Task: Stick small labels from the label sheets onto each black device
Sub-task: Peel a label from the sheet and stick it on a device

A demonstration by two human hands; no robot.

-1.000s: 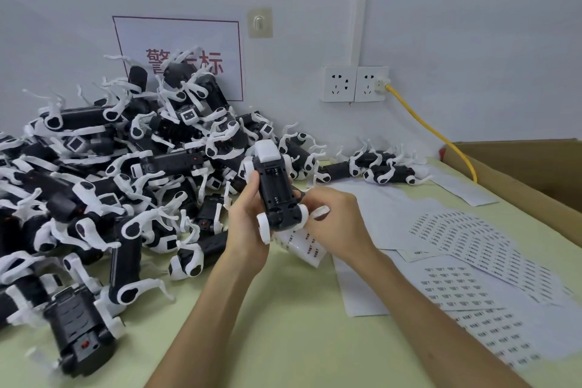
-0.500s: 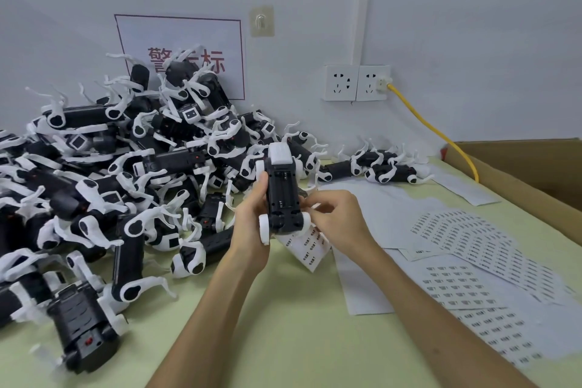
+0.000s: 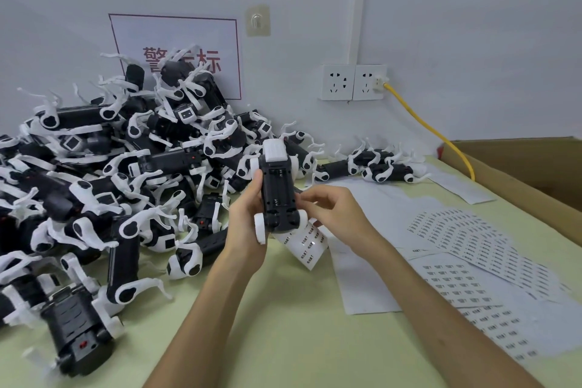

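Note:
My left hand (image 3: 245,224) grips a black device (image 3: 278,195) with white wheels and a white cap, held upright above the table with its underside toward me. A small strip of labels (image 3: 304,242) hangs below the device, behind it. My right hand (image 3: 333,214) is at the device's right side, thumb and fingertips pinched together against its edge; whether a label sits between them is too small to tell. Label sheets (image 3: 466,242) lie spread on the table to the right.
A large heap of black-and-white devices (image 3: 126,173) fills the left of the green table (image 3: 283,324). Two more devices (image 3: 368,167) lie by the wall. A cardboard box (image 3: 529,167) stands at right, with a yellow cable (image 3: 431,129) from the wall sockets.
The device has been raised slightly and turned more upright. My right hand has moved up from the label strip to the device's right edge.

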